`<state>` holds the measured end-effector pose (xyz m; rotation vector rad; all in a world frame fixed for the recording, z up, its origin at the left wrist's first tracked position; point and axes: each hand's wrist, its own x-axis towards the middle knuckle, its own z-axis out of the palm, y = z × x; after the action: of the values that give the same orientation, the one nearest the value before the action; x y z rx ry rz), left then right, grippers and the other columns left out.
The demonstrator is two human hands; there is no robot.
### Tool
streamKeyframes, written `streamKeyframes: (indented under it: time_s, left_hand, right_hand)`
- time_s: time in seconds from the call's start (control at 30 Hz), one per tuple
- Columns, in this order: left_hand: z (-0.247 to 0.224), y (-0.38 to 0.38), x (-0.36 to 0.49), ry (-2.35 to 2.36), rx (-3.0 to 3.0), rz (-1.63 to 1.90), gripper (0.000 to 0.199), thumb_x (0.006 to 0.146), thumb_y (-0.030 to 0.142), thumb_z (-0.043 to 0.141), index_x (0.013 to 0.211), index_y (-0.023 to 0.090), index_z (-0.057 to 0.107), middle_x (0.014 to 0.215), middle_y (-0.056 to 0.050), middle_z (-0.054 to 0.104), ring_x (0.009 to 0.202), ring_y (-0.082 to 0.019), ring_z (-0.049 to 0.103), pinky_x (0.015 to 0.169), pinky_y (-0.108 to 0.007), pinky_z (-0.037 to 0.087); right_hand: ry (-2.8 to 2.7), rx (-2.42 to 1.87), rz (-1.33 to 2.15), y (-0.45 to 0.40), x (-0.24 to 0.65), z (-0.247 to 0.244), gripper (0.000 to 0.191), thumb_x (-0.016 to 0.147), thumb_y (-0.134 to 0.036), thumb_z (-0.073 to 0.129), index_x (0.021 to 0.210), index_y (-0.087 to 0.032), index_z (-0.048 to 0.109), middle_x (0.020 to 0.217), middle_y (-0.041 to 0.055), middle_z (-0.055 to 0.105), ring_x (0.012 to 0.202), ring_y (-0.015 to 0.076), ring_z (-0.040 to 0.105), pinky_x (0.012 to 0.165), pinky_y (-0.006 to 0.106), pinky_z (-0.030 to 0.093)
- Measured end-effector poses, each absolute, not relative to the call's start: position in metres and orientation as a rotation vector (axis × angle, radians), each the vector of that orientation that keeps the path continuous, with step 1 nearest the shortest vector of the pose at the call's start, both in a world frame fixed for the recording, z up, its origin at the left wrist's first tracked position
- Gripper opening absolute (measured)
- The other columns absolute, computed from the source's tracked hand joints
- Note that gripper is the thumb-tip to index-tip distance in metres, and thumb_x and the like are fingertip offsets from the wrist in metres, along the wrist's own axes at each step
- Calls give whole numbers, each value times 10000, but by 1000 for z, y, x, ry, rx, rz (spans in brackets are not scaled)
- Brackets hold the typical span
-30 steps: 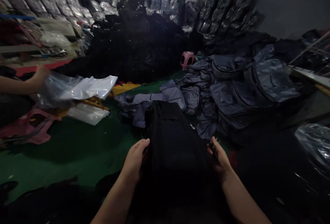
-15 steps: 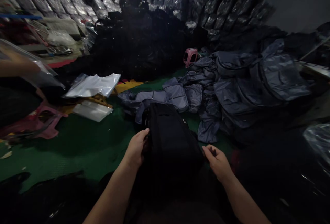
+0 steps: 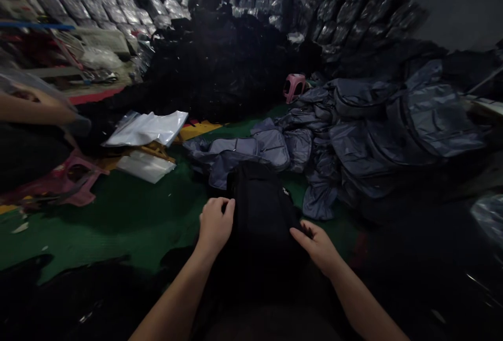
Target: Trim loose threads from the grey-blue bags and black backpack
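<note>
A black bag [image 3: 264, 210] with a small light logo near its right edge lies in front of me at the lower centre. My left hand [image 3: 217, 221] is closed at the bag's left side, fingers curled and thumb against its edge. On the right side, my right hand [image 3: 314, 241] pinches the bag's edge between thumb and fingers. The bag's lower part fades into the dark.
Grey-lined open bags [image 3: 393, 126] are heaped at the right. Clear plastic sleeves [image 3: 147, 129] lie at the left, near a pink stool [image 3: 80, 176] and another person's arm [image 3: 37, 105]. A dark pile [image 3: 220, 63] stands behind; a small pink stool [image 3: 294, 87] is beside it.
My right hand has moved left and in against the bag. My left hand has shifted slightly right, its fingers now curled over the edge. The other person's arm has moved a little right.
</note>
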<state>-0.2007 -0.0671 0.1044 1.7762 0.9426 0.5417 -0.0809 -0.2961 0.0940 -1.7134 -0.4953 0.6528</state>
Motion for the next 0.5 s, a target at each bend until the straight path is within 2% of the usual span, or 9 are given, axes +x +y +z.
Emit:
streamKeyframes:
  time_s: [0.07,0.1,0.17,0.27,0.4,0.5]
  left_hand:
    - [98,-68,-207,941,1985,629,280,757,415,571,950,226,646,1031,-100,580,997,-272,498,843,-357,361]
    - [95,-72,-209,916,2047,619,284,786,403,540,994,231,630,1039,-103,582,990,-269,506,845,-359,356]
    - [87,-84,-214,853,2049,518,255,850,400,446,939,233,616,909,-83,611,860,-239,550,782,-340,369]
    - [82,-103,-216,814,1905,463,278,887,408,376,768,235,559,719,-25,582,696,-191,545,689,-299,367]
    - [90,-110,-215,742,1694,515,249,850,422,466,719,219,524,669,10,525,652,-154,504,630,-251,373]
    - [99,-108,-215,702,1563,443,234,815,435,526,765,208,543,650,26,506,596,-128,465,559,-229,365]
  right_hand:
    - [-466,-1679,630,-299,-83,92,367,721,-419,673,583,-192,421,565,-53,364,539,93,314,491,216,288]
    - [-440,-1665,614,-300,-83,91,393,710,-430,681,574,-195,398,556,-57,345,529,90,300,482,215,281]
    - [-358,-1628,580,-303,-84,86,428,677,-443,707,566,-199,374,542,-60,338,514,87,300,468,212,284]
    - [-180,-1545,547,-306,-83,81,408,641,-419,746,590,-203,403,549,-60,409,516,91,371,479,206,341]
    - [83,-1415,492,-311,-74,77,390,588,-376,794,630,-209,443,568,-59,499,552,112,487,549,226,438]
    - [173,-1391,485,-315,-65,75,423,538,-353,822,594,-206,430,535,-59,517,515,113,503,528,235,448]
